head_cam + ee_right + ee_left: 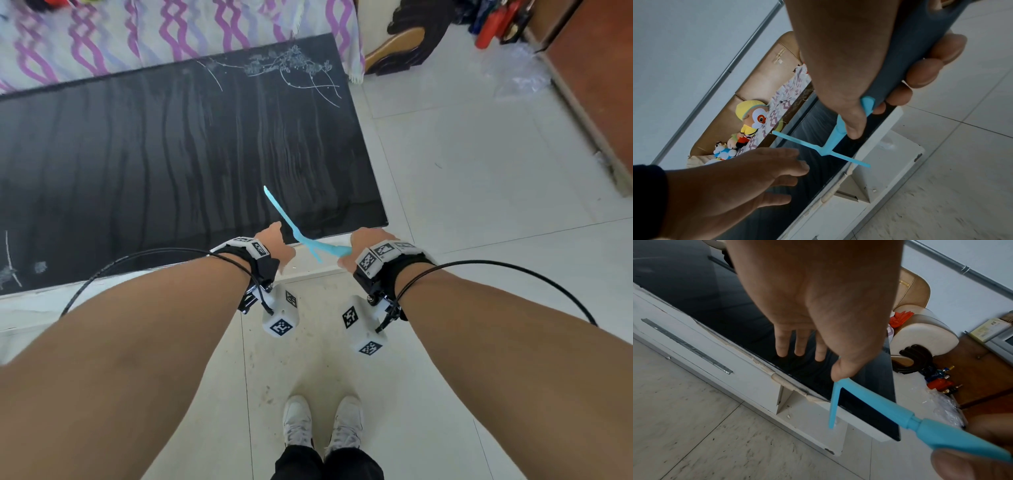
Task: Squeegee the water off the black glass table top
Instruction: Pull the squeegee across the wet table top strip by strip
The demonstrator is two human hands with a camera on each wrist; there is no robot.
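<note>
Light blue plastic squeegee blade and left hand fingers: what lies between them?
Only bare black glass table top, seen in the right wrist view, between squeegee and fingers.

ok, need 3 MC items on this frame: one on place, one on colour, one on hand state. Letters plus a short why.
1. Where is the squeegee blade?
A. flat at the far edge of the table top
B. at the near right corner of the table top, crossing its near edge
C. on the floor by the shoes

2. What colour is the squeegee?
A. light blue
B. red
C. yellow

3. What is the left hand doing?
A. gripping the handle
B. clenched in a fist
C. open, fingers straight over the glass, thumb by the blade

Key: 1 B, as the head view shows the blade crossing the near edge by the right corner. 2 A, blue in all three views. 3 C, as the left wrist view shows straight fingers and only the right hand grips the handle.
</note>
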